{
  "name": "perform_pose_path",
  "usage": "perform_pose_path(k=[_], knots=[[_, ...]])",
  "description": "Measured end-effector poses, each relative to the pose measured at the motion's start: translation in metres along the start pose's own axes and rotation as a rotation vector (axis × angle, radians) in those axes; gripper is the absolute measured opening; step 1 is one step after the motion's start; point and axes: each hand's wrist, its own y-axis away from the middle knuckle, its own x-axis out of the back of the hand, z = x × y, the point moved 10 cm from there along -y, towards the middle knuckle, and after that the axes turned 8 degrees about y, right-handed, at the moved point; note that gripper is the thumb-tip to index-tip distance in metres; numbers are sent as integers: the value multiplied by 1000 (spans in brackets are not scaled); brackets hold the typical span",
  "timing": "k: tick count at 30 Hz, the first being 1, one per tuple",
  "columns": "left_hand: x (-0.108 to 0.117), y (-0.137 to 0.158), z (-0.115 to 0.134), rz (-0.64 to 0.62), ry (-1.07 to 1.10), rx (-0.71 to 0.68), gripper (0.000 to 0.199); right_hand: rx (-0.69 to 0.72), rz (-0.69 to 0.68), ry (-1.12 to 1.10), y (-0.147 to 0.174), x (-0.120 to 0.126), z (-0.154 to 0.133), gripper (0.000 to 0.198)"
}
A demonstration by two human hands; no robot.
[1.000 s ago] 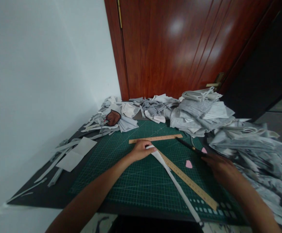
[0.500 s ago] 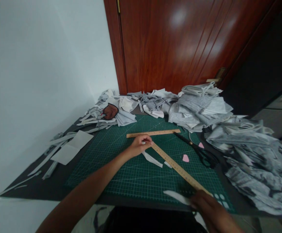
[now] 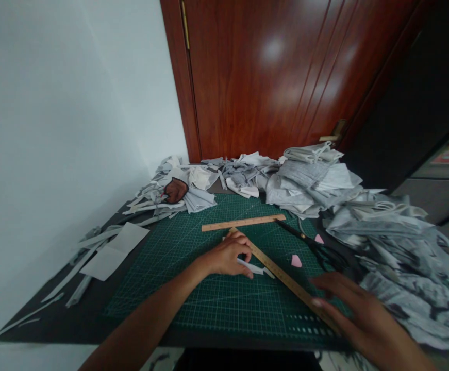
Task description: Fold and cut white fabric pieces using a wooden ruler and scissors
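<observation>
My left hand is over the middle of the green cutting mat, its fingers curled and its thumb low. A narrow white fabric strip comes out between its thumb and fingers; part of it is hidden under the hand. Against the same fingers lies a wooden ruler, slanting down to the right. My right hand hovers by the ruler's near end, thumb and fingers apart, with nothing seen in it. A small pale scrap sits beside the ruler's edge.
A second wooden ruler lies across the cutting mat. Black scissors and pink chalk pieces are to the right. Grey cloth is heaped at the back and right; pale paper lies left.
The right hand has moved up toward the ruler, and the white piece it held is out of it. The left hand has slid down a little, over the strip.
</observation>
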Motion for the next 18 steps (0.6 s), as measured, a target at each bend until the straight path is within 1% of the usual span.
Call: perform_pose_path(k=[1, 2, 4, 5, 7, 9, 11, 14, 16, 18], knots=[[1, 0, -2, 20, 17, 13, 36, 113, -89, 152, -16, -26, -26, 23], [1, 1, -3, 43, 47, 25, 34, 167, -112, 329, -29, -48, -42, 31], [5, 2, -8, 112, 138, 54, 32, 154, -149, 628, -47, -85, -50, 54], [9, 3, -12, 175, 205, 85, 32, 162, -168, 706, -51, -100, -49, 64], [21, 8, -27, 349, 356, 180, 33, 207, -191, 768, -54, -120, -44, 77], [31, 16, -41, 511, 477, 266, 35, 271, -174, 748, -54, -126, -43, 81], [39, 21, -49, 618, 542, 303, 40, 310, -168, 703, -59, -124, -48, 82], [45, 26, -53, 719, 614, 317, 47, 321, -240, 658, -76, -120, -68, 78], [47, 29, -55, 763, 665, 324, 49, 343, -273, 665, -92, -119, -88, 68], [47, 31, -56, 800, 716, 331, 49, 390, -311, 696, -109, -123, -106, 54]])
